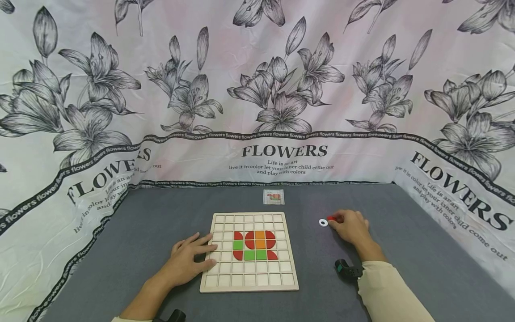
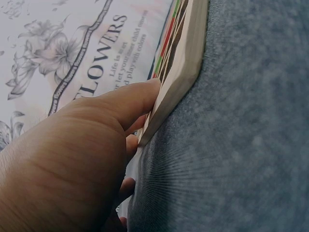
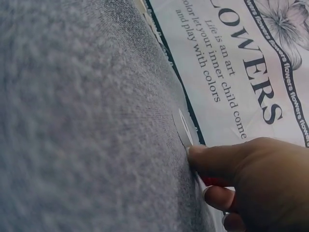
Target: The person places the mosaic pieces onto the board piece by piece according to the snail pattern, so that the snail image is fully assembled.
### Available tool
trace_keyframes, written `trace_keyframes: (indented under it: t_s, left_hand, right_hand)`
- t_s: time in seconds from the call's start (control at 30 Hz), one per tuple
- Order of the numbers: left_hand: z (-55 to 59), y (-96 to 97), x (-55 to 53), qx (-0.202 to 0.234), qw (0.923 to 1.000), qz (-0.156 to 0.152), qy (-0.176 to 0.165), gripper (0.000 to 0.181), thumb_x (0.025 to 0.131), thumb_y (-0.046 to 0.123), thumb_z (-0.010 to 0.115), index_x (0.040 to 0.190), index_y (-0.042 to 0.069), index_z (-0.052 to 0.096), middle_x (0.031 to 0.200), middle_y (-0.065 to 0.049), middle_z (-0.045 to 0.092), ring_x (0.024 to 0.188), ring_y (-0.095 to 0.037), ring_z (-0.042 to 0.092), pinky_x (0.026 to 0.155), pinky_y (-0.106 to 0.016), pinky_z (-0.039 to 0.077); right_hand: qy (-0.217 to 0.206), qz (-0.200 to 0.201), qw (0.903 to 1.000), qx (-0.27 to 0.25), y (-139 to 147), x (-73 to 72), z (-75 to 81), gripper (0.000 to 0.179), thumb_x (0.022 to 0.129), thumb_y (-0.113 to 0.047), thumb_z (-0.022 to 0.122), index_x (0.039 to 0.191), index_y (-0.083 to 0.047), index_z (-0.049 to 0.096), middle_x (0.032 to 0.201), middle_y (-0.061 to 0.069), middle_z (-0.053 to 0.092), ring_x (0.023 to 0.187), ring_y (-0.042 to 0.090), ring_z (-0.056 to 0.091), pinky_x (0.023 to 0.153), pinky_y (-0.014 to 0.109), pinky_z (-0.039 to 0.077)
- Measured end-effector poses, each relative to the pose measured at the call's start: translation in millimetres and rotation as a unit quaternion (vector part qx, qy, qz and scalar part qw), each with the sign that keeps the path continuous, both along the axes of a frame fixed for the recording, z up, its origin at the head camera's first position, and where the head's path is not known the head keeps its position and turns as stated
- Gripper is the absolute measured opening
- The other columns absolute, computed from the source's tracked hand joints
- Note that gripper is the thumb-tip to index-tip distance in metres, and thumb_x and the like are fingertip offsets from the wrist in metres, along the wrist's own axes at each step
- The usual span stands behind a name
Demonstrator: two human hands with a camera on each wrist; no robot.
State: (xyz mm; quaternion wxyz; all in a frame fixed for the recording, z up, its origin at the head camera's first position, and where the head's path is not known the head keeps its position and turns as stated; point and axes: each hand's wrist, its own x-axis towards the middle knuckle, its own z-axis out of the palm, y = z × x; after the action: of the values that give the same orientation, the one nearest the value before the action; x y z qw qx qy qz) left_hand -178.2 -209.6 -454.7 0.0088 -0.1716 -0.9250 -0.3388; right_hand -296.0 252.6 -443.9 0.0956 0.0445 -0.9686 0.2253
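A square wooden grid board [image 1: 249,268] lies on the grey cloth, with red, green and orange tiles set in several middle cells. My left hand [image 1: 188,259] rests at its left side, fingers spread over the edge; in the left wrist view the thumb [image 2: 145,96] touches the board's rim [image 2: 178,72]. Right of the board, my right hand [image 1: 351,226] pinches a small red piece [image 1: 331,218] between thumb and fingers, low over the cloth. Right beside the fingertips lies a white disc with a black centre [image 1: 323,222], whose edge shows by the thumb in the right wrist view.
A small picture card [image 1: 273,197] of a grid with a coloured figure lies behind the board. Grey cloth [image 1: 161,210] covers the table. A white curtain [image 1: 281,156] printed with flowers and lettering stands along the back and sides. Black devices [image 1: 348,269] sit at the wrists.
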Motion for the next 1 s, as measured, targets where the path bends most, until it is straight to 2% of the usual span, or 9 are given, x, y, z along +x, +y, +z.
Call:
trace_keyframes:
  t_s: [0.13,0.27,0.47,0.6,0.83,1.0]
  left_hand:
    - [-0.6,-0.6,-0.6,-0.002,1.0,0.001,0.001,0.046,0.088,0.039,0.07,0.128,0.015,0.067,0.148,-0.005,0.042,0.139,-0.04,0.023,0.103,-0.063,0.006]
    - [0.6,0.8,-0.7,-0.001,1.0,-0.002,0.003,0.046,0.089,0.04,0.069,0.128,0.015,0.067,0.147,-0.006,0.043,0.139,-0.04,0.023,0.102,-0.065,0.007]
    - [3.1,0.5,0.9,0.008,1.0,-0.002,0.0,0.046,0.089,0.04,0.07,0.127,0.015,0.067,0.147,-0.007,0.043,0.139,-0.041,0.023,0.102,-0.066,0.006]
    - [2.2,0.3,0.4,0.006,1.0,-0.002,-0.001,0.047,0.089,0.04,0.069,0.128,0.015,0.066,0.147,-0.006,0.043,0.139,-0.041,0.023,0.102,-0.066,0.006]
    - [-1.8,0.0,-0.8,0.005,1.0,0.0,0.004,0.046,0.088,0.039,0.07,0.127,0.015,0.067,0.147,-0.007,0.043,0.139,-0.041,0.023,0.102,-0.064,0.007]
    - [-2.8,-1.1,-1.0,0.002,1.0,0.001,0.002,0.046,0.088,0.038,0.071,0.127,0.015,0.067,0.147,-0.006,0.043,0.139,-0.04,0.023,0.102,-0.064,0.007]
  right_hand:
    - [0.051,0.013,0.9982,-0.028,0,2.0,1.4,0.026,0.087,-0.022,0.073,0.099,0.001,0.072,0.091,0.015,0.068,0.092,0.039,0.057,0.078,0.056,0.036]
    - [0.107,0.033,0.9925,-0.049,-3,4.2,6.4,0.025,0.085,-0.016,0.073,0.099,0.004,0.072,0.091,0.018,0.067,0.092,0.04,0.056,0.08,0.056,0.04]
    - [0.151,0.063,0.985,-0.056,-19,7.1,17.0,0.026,0.086,-0.02,0.074,0.1,0.001,0.073,0.094,0.015,0.066,0.091,0.035,0.054,0.08,0.055,0.039]
    - [0.151,0.078,0.9837,-0.058,-28,8.1,17.8,0.024,0.085,-0.021,0.076,0.097,0.0,0.074,0.091,0.013,0.066,0.088,0.034,0.053,0.079,0.056,0.037]
    - [0.141,0.086,0.986,-0.025,-32,9.3,8.6,0.018,0.083,-0.019,0.078,0.091,-0.004,0.074,0.084,0.009,0.065,0.084,0.031,0.055,0.074,0.054,0.037]
    - [0.126,0.121,0.9845,-0.012,-37,10.4,3.6,0.016,0.082,-0.023,0.079,0.088,-0.009,0.074,0.082,0.003,0.064,0.079,0.025,0.055,0.072,0.05,0.039]
